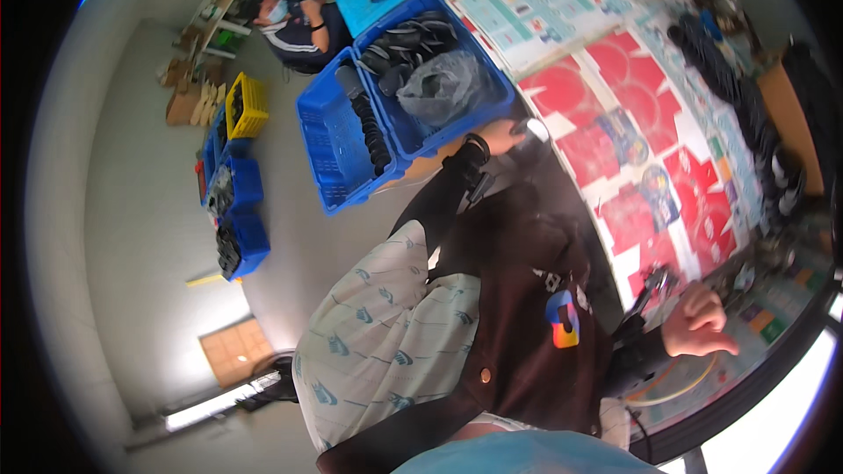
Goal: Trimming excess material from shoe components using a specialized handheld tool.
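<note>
At the near left edge of the worktable, my left hand (499, 135) is closed around a small grey piece with a bright, shiny end (532, 132). Its exact kind is unclear. A black band circles that wrist. My right hand (700, 321) is over the table's near right part, fingers loosely curled, thumb apart, with nothing visible in it. Close beside it lies a dark metal tool or fixture (660, 281), partly blurred. Between the hands, red-and-white printed sheets (628, 88) cover the tabletop.
Left of the table stand two blue crates (329, 177) holding dark curved pieces and a clear plastic bag (443, 88). A masked person (303, 31) sits beyond. A yellow crate (248, 105) and more blue bins (248, 241) are on the floor. Black pieces (716, 70) line the table's far right.
</note>
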A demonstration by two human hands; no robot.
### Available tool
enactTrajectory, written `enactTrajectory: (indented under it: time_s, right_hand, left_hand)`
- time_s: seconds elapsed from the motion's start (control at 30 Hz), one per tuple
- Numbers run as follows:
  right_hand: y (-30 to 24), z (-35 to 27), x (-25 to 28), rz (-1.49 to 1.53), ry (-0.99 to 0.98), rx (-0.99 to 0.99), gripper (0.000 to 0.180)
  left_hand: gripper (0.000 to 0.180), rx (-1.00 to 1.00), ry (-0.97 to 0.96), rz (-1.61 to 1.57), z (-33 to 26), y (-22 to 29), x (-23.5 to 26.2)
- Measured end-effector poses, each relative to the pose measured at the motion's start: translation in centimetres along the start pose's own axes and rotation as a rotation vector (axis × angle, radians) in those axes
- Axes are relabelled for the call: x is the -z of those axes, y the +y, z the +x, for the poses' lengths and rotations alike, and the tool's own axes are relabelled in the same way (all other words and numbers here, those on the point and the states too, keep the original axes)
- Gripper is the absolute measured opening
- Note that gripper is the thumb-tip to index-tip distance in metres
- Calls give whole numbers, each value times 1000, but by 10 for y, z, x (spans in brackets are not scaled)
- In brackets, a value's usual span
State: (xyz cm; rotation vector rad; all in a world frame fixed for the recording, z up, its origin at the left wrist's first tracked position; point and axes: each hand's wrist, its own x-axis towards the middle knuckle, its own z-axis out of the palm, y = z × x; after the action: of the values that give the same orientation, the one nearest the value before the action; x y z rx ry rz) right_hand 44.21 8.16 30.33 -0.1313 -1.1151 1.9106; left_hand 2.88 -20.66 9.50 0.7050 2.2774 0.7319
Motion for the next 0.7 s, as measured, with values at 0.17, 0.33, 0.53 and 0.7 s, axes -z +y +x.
enactTrajectory:
  time_s: [0.17,0.33,0.53,0.7]
  right_hand:
    - [-13,0,25,-18,179,18,80]
    - [104,-75,186,-1504,252,-684,35]
    - [165,-153,219,-2084,328,-697,66]
    - [156,-148,234,-2022,287,-560,53]
  left_hand:
    - [41,-7,-77,-102,24,-2,-20]
    - [41,37,-145,-200,43,1,-41]
    - [37,53,-54,-84,67,9,-57]
    - [35,8,-85,-102,112,47,-71]
